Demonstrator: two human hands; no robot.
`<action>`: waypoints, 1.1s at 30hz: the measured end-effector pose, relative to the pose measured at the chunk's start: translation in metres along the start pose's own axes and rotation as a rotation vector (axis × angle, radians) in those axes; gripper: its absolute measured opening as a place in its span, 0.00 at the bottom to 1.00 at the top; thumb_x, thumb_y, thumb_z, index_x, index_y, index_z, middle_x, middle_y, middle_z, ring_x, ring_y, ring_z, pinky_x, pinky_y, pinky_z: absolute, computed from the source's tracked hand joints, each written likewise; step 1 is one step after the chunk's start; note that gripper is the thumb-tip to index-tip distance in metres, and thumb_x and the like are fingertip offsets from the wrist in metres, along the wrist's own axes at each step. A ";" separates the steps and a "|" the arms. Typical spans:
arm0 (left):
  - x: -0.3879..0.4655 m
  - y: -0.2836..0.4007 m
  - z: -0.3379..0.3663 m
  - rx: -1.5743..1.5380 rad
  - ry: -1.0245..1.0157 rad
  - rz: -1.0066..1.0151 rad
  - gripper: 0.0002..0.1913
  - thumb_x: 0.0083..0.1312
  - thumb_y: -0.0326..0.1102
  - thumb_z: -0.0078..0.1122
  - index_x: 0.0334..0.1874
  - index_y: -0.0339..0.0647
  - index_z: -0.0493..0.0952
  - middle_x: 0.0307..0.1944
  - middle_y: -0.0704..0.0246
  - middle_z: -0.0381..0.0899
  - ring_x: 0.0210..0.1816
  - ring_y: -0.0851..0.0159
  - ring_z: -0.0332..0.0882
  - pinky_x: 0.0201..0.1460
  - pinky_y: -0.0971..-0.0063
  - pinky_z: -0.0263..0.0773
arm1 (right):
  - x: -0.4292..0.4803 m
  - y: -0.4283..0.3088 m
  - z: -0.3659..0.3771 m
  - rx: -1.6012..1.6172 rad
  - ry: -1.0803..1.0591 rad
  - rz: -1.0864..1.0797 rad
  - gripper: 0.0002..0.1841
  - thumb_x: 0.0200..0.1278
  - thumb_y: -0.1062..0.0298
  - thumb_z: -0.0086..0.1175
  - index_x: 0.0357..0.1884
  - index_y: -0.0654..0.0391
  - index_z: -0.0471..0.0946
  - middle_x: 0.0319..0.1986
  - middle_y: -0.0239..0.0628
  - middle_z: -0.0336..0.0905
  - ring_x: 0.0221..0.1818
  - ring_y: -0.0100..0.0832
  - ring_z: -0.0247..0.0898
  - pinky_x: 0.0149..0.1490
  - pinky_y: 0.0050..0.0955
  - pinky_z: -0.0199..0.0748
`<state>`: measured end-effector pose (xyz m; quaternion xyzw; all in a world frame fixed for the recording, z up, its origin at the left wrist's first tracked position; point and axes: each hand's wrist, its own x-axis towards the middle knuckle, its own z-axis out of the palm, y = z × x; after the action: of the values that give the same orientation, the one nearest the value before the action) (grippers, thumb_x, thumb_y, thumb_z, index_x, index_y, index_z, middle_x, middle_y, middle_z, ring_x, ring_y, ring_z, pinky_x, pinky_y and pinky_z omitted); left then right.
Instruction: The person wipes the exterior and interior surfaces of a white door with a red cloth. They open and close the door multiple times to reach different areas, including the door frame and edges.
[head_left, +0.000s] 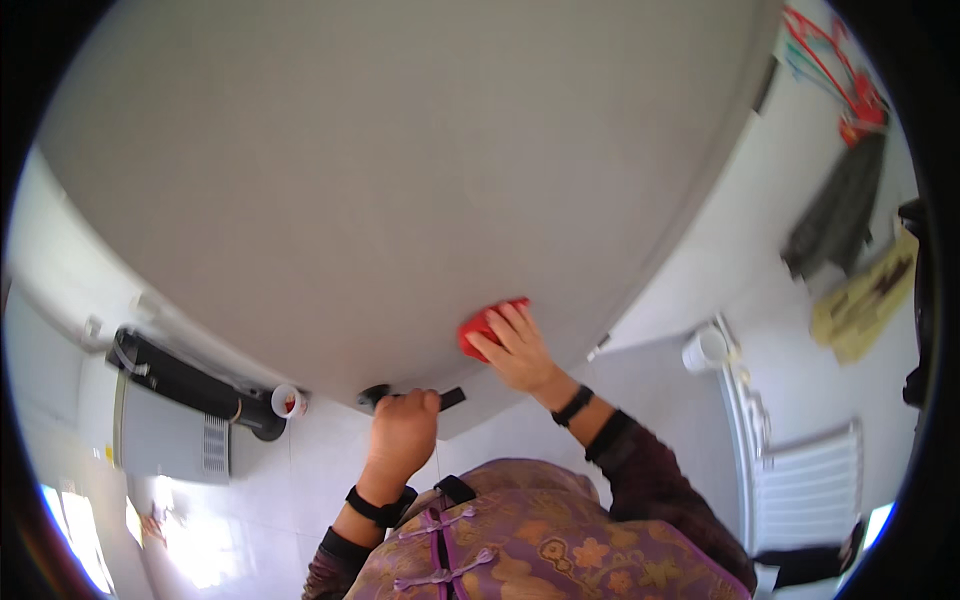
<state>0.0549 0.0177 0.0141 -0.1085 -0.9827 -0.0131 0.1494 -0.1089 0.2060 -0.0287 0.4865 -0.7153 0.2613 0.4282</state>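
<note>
A broad grey door (360, 180) fills the upper and middle part of the view. My right hand (521, 356) presses a bunched red cloth (472, 330) against its surface, fingers spread over the cloth. Lower and to the left, my left hand (403, 435) is closed around the black lever handle (452, 398) of the door. The handle's round base (373, 394) shows left of that hand, and its tip sticks out on the right. Both wrists wear black bands.
At left stand a white appliance with a vent (172, 427), a long black object (195, 382) and a white cup (287, 401) holding something red. At right are a white container (705, 349), a white radiator (808, 480), red hangers (821, 60), a dark garment (836, 206) and a yellow cloth (862, 304).
</note>
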 end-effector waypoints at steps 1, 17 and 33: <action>-0.001 0.000 0.000 -0.005 0.025 -0.002 0.03 0.57 0.29 0.55 0.33 0.43 0.73 0.26 0.67 0.75 0.29 0.57 0.78 0.36 0.62 0.71 | -0.009 -0.001 0.004 -0.020 -0.030 0.019 0.24 0.58 0.71 0.58 0.60 0.47 0.79 0.62 0.47 0.72 0.68 0.51 0.62 0.69 0.58 0.62; -0.010 -0.006 0.001 -0.086 0.131 0.038 0.08 0.55 0.29 0.56 0.38 0.41 0.74 0.28 0.69 0.75 0.30 0.61 0.79 0.38 0.69 0.69 | 0.335 0.096 -0.177 -0.350 0.489 -0.034 0.27 0.75 0.68 0.51 0.74 0.50 0.64 0.76 0.47 0.54 0.76 0.49 0.54 0.76 0.46 0.57; -0.007 -0.007 0.011 -0.030 0.101 0.056 0.05 0.55 0.30 0.56 0.34 0.43 0.74 0.28 0.67 0.77 0.30 0.60 0.81 0.36 0.66 0.72 | 0.079 0.046 -0.026 -0.125 0.313 0.218 0.35 0.76 0.52 0.47 0.76 0.64 0.57 0.74 0.65 0.49 0.77 0.64 0.46 0.76 0.56 0.46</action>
<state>0.0571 0.0095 0.0019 -0.1376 -0.9702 -0.0291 0.1975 -0.1548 0.2071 0.0544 0.3318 -0.7034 0.3336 0.5328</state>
